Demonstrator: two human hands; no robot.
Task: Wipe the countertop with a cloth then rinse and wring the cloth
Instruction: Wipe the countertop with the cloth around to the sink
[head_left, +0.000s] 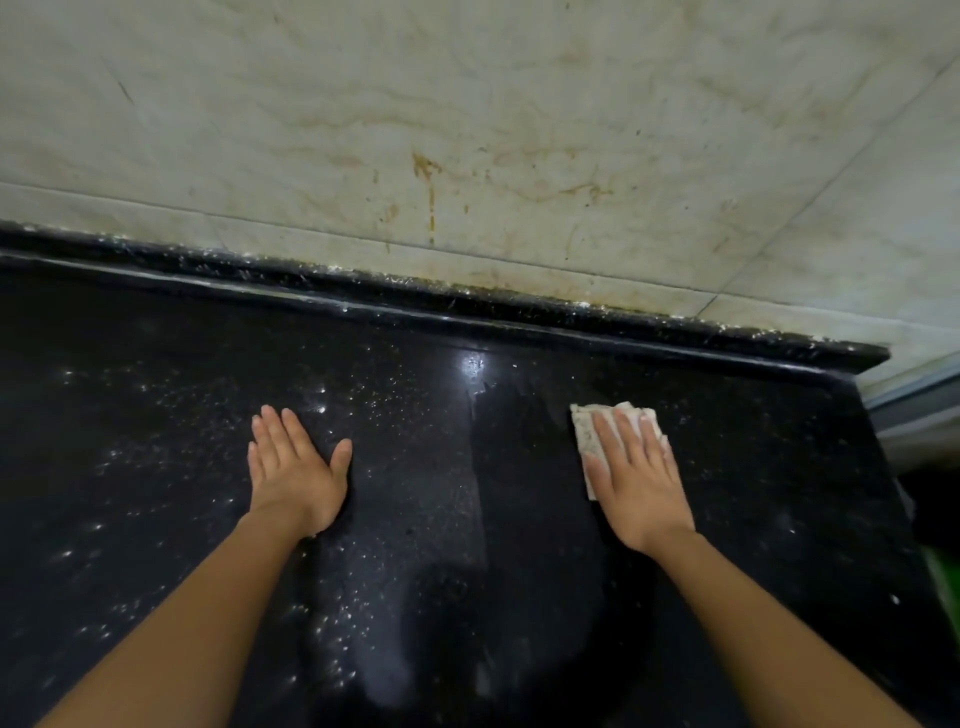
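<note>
Pressing flat: right hand (636, 478) on cloth (587, 431), left hand (293, 467) on countertop (156, 441).

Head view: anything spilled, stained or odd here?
Yes. White specks litter the black countertop, thickest around the left hand. Brownish drip stains mark the wall tile above. The right hand presses a cloth flat near a smeared streak.

Black polished countertop (441, 519), speckled, runs left to right below a raised black back lip (467, 306). White specks and droplets scattered over left and centre. Duller smeared band right of centre; bright glare spot near the back. Left hand (293, 470) flat on the surface, palm down, fingers spread. Pale folded cloth (587, 431) lies on the right part, pressed flat under right hand (636, 483)
</note>
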